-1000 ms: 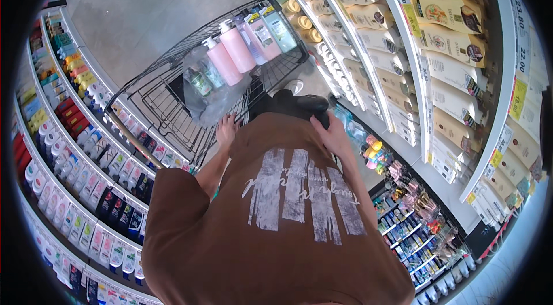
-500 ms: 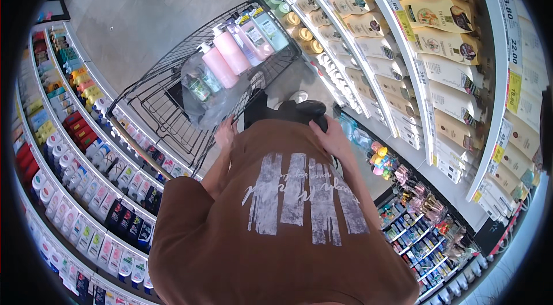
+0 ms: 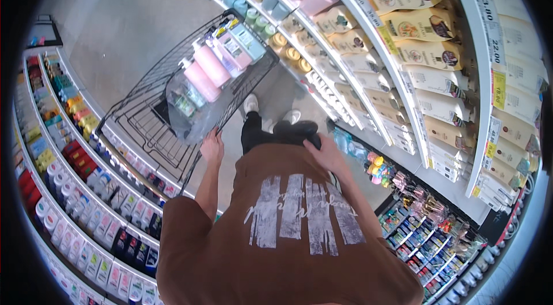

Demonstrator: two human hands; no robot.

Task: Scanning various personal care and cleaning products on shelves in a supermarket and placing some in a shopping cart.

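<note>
My left hand [image 3: 212, 147] grips the near side rim of a black wire shopping cart [image 3: 151, 145]. In the cart's far end stand two pink pump bottles [image 3: 211, 64], a pale purple pack [image 3: 233, 50] and a light teal pack [image 3: 249, 43]. Beside them lies a clear plastic bag [image 3: 185, 115] with small greenish packs in it. At my waist, my right hand [image 3: 326, 154] is closed on a black rounded object [image 3: 296, 131], which looks like a small bag; its fingers are partly hidden behind it.
Shelves of cream-coloured pouches [image 3: 419, 24] rise close on the right. On the left, a curved-looking shelf [image 3: 86, 184] carries many bottles and tubes. Grey floor [image 3: 124, 28] lies beyond the cart. Hanging colourful goods [image 3: 377, 168] and small packs [image 3: 412, 241] are at the lower right.
The cart and its goods have shifted a little left in view, and my left hand with them. More of my shoes and legs now shows. Both hands keep their hold.
</note>
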